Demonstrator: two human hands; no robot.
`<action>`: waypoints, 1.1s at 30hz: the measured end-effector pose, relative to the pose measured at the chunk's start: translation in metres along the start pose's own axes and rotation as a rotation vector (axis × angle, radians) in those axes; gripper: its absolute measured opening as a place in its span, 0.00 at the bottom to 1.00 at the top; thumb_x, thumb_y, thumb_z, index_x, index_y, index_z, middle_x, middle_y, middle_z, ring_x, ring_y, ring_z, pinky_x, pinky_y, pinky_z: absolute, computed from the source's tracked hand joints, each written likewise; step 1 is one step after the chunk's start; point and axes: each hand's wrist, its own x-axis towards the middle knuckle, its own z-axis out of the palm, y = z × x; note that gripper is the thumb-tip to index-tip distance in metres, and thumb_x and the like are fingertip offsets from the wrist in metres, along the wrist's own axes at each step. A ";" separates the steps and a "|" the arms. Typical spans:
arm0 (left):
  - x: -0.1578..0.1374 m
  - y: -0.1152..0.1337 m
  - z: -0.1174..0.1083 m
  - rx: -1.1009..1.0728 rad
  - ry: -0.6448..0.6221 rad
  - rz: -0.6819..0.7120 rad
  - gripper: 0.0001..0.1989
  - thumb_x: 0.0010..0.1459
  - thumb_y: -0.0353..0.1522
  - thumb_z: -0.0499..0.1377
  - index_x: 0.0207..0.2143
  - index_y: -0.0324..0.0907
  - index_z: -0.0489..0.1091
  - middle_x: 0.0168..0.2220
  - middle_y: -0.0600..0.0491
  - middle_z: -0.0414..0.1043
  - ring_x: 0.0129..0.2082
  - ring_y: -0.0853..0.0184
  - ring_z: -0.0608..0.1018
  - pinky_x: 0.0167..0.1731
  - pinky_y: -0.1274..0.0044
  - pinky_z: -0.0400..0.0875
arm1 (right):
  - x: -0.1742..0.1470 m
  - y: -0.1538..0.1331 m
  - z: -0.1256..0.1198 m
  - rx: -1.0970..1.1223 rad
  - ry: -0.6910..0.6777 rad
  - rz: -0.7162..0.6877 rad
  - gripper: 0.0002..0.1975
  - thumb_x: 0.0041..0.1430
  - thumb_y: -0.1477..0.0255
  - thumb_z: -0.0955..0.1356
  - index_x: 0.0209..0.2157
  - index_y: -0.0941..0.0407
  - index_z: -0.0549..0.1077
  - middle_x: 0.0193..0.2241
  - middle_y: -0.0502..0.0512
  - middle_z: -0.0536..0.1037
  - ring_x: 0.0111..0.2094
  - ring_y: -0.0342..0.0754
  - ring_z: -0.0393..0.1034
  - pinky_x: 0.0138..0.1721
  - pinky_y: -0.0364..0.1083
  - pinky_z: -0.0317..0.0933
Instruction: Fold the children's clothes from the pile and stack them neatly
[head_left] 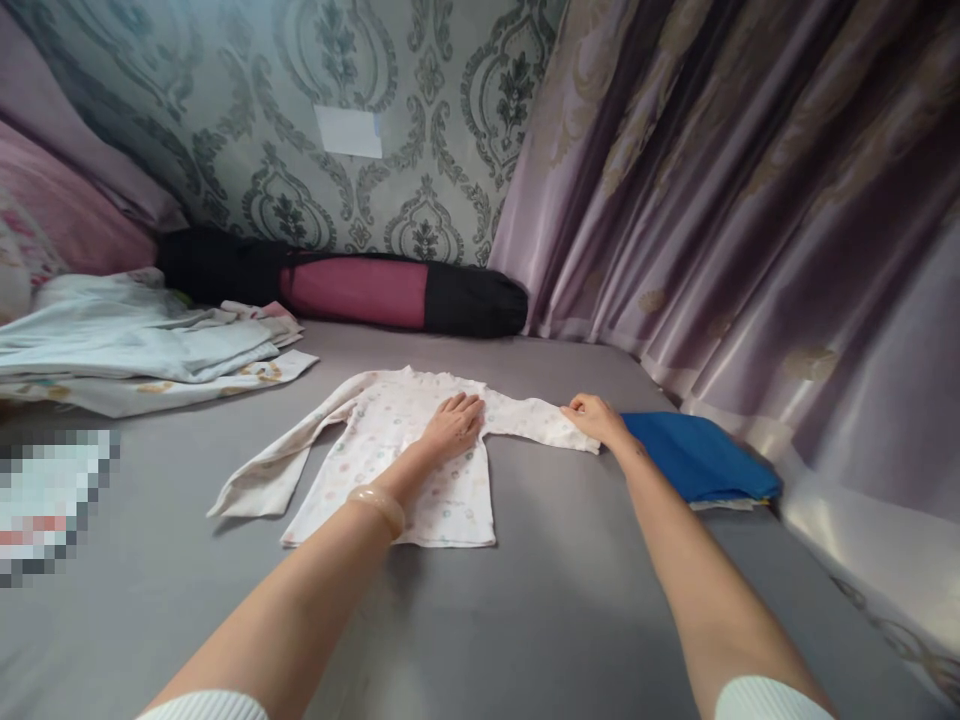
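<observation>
A small white long-sleeved shirt [390, 440] with pale dots lies spread on the grey bed sheet [555, 590], its collar toward the wall. My left hand [455, 424] rests flat on the shirt's chest near the right shoulder, fingers stretched out. Over at the right, my right hand [592, 415] is closed on the shirt's right sleeve close to the cuff; that sleeve is stretched out sideways. The left sleeve [262, 480] angles down and outward on the sheet. A pale bangle [379, 508] circles my left wrist.
Folded blue cloth [697, 455] lies just beyond my right hand. Crumpled light clothes [142, 335] are heaped at the left. A black and maroon long bag [360, 290] lies along the patterned wall [427, 150]. Purple curtains [735, 200] hang at the right.
</observation>
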 end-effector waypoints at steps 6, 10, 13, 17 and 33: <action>0.002 -0.006 0.002 -0.048 0.003 -0.020 0.23 0.63 0.32 0.45 0.58 0.40 0.62 0.61 0.47 0.61 0.63 0.57 0.59 0.62 0.65 0.53 | -0.010 0.015 0.004 0.139 -0.117 0.061 0.09 0.52 0.68 0.67 0.28 0.57 0.77 0.26 0.53 0.77 0.30 0.47 0.71 0.29 0.41 0.58; 0.003 -0.013 0.002 -0.097 0.025 0.033 0.23 0.58 0.28 0.46 0.56 0.39 0.65 0.59 0.47 0.64 0.61 0.60 0.62 0.62 0.68 0.54 | -0.010 0.019 0.005 0.198 -0.096 0.093 0.12 0.55 0.70 0.64 0.37 0.59 0.76 0.28 0.52 0.79 0.28 0.44 0.71 0.27 0.39 0.59; 0.003 -0.013 0.001 -0.099 0.008 0.036 0.24 0.56 0.29 0.48 0.56 0.39 0.65 0.59 0.46 0.64 0.62 0.59 0.61 0.62 0.67 0.54 | -0.005 0.022 0.002 0.195 -0.047 0.116 0.16 0.57 0.68 0.63 0.43 0.62 0.74 0.34 0.56 0.80 0.31 0.44 0.72 0.30 0.39 0.62; 0.001 -0.007 -0.001 -0.058 -0.031 0.003 0.23 0.59 0.32 0.48 0.58 0.41 0.63 0.61 0.47 0.61 0.63 0.57 0.59 0.62 0.65 0.53 | 0.002 0.025 -0.002 0.124 -0.004 0.125 0.15 0.57 0.68 0.65 0.43 0.60 0.75 0.38 0.57 0.79 0.38 0.47 0.72 0.37 0.40 0.62; -0.034 0.073 -0.043 0.200 -0.072 -0.105 0.16 0.65 0.36 0.45 0.43 0.36 0.69 0.44 0.39 0.67 0.47 0.53 0.69 0.44 0.66 0.64 | -0.002 -0.085 0.018 -0.278 -0.016 -0.056 0.12 0.66 0.73 0.61 0.45 0.56 0.74 0.46 0.61 0.73 0.52 0.54 0.65 0.51 0.53 0.59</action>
